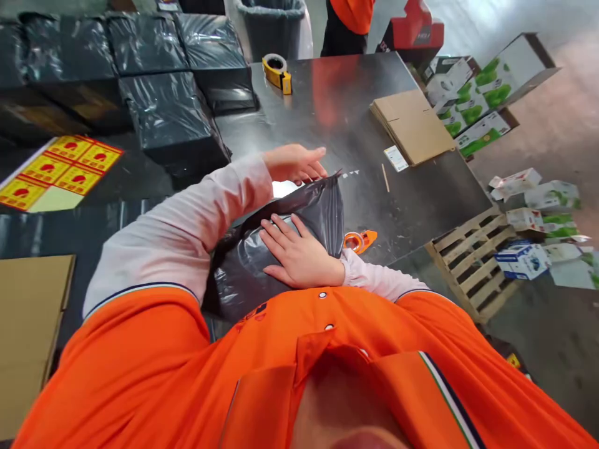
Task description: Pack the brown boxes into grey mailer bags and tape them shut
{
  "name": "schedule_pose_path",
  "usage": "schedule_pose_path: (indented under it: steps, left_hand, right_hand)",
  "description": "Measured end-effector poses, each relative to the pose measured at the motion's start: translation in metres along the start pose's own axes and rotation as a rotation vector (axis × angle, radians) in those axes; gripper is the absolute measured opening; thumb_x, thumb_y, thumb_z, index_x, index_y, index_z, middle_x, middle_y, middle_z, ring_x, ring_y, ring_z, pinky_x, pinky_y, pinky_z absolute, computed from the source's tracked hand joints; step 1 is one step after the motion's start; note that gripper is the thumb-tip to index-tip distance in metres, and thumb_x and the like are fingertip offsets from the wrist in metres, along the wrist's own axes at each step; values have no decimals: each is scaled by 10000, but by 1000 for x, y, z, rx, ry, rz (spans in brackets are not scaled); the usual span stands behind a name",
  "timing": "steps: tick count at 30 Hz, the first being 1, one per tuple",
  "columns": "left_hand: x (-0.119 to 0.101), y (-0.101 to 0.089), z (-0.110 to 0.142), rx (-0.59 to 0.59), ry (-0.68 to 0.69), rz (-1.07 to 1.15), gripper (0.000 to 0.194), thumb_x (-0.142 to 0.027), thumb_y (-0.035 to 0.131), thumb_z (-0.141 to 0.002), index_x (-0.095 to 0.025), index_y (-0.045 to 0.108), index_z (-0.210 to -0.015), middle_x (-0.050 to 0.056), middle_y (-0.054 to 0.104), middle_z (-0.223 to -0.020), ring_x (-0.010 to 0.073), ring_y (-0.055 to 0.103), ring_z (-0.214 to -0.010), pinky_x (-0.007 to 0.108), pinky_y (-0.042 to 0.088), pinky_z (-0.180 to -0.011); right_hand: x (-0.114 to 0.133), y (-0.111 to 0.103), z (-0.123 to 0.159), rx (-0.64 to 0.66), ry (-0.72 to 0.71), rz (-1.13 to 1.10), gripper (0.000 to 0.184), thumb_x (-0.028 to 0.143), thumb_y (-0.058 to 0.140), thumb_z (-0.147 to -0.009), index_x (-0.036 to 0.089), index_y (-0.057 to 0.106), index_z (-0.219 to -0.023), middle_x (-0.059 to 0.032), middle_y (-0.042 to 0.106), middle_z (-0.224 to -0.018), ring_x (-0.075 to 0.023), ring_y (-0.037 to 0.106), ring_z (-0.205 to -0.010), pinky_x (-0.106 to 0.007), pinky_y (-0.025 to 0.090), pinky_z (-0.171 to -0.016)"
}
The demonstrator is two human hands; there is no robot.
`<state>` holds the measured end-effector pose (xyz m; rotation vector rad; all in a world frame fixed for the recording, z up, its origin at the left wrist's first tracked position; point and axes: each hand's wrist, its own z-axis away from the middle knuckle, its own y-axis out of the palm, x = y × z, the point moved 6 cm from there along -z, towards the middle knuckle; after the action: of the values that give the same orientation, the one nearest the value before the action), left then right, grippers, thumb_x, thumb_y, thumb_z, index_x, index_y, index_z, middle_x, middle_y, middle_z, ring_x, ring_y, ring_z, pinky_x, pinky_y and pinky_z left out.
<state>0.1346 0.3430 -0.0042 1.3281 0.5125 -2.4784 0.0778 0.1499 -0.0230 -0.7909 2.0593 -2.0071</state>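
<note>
A black plastic bag (253,259) lies in front of my body on the dark table, its upper edge folded and creased toward the right. My right hand (299,252) rests flat on the bag, fingers spread and palm down. Just beyond the bag's far edge is my left hand (297,163), thumb apart and fingers loosely curved. Its fingertips are close to that edge; whether they touch it I cannot tell. A bright white patch (283,188) shows between the left hand and the bag. Close to my right wrist sits an orange tape dispenser (359,241).
Black-wrapped boxes (171,115) stand at the back left, near a sheet of yellow-red labels (63,168). A yellow tape dispenser (277,72) and flattened cardboard (414,126) lie on the table (346,118). Beyond are another person (349,25), a lined bin (274,31) and a pallet (477,259).
</note>
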Motion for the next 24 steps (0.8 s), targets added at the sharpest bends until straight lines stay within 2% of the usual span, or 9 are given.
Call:
schedule_pose_path:
  steps: [3, 6, 9, 14, 16, 19, 22, 24]
  left_hand:
    - [-10, 16, -12, 27, 65, -95, 382, -513, 809, -877, -131, 815, -886, 104, 733, -801, 216, 726, -769, 300, 534, -703]
    - [-20, 31, -8, 61, 207, -266, 375, -465, 875, -801, -165, 866, -1024, 90, 742, -781, 222, 731, -750, 354, 575, -737]
    - [-26, 45, 6, 73, 323, -474, 439, -456, 800, -842, -210, 871, -1199, 79, 760, -789, 229, 738, -735, 388, 595, -738]
    - [-42, 60, 27, 99, 480, -647, 447, -356, 670, -887, -220, 856, -1270, 40, 736, -726, 183, 711, -652, 309, 577, -679]
    - [-48, 63, 32, 113, 485, -657, 458, -317, 667, -869, -233, 852, -1281, 27, 727, -709, 171, 698, -633, 294, 570, -671]
    - [-47, 67, 33, 90, 402, -668, 389, -301, 695, -864, -237, 872, -1203, 22, 729, -713, 170, 696, -625, 298, 570, -673]
    - [-41, 70, 32, 79, 313, -564, 308, -289, 715, -890, -178, 870, -1132, 35, 730, -711, 173, 697, -646, 318, 577, -694]
    - [-42, 64, 31, 31, 293, -469, 264, -271, 706, -927, -140, 854, -1103, 38, 733, -720, 157, 681, -669, 335, 588, -733]
  right_hand:
    - [-1, 0, -1, 16, 9, -3, 759, 541, 498, -1123, 17, 447, -1669, -244, 371, -1759, -406, 295, -1682, -684, 233, -1371]
    - [-1, -2, -2, 33, 20, -13, 758, 543, 514, -1118, 30, 446, -1671, -243, 424, -1733, -395, 345, -1661, -678, 252, -1369]
    - [0, -4, -3, 71, 19, 3, 740, 552, 476, -1130, 47, 453, -1670, -223, 446, -1725, -386, 385, -1640, -672, 259, -1370]
    - [1, -7, -1, 95, 14, 64, 720, 562, 426, -1141, 81, 465, -1675, -181, 428, -1746, -364, 349, -1664, -629, 210, -1405]
    - [2, -9, -1, 77, 17, 71, 716, 570, 439, -1134, 92, 486, -1665, -176, 423, -1749, -362, 329, -1675, -627, 208, -1408]
    - [2, -9, -1, 77, 14, 62, 710, 562, 455, -1130, 85, 502, -1655, -182, 419, -1748, -367, 333, -1674, -635, 215, -1405]
    - [2, -8, -2, 75, 10, 39, 706, 551, 469, -1129, 74, 506, -1649, -194, 439, -1734, -369, 377, -1652, -636, 230, -1400]
    - [1, -7, -2, 61, 10, 23, 706, 548, 482, -1125, 72, 505, -1647, -201, 430, -1738, -369, 374, -1655, -636, 235, -1397]
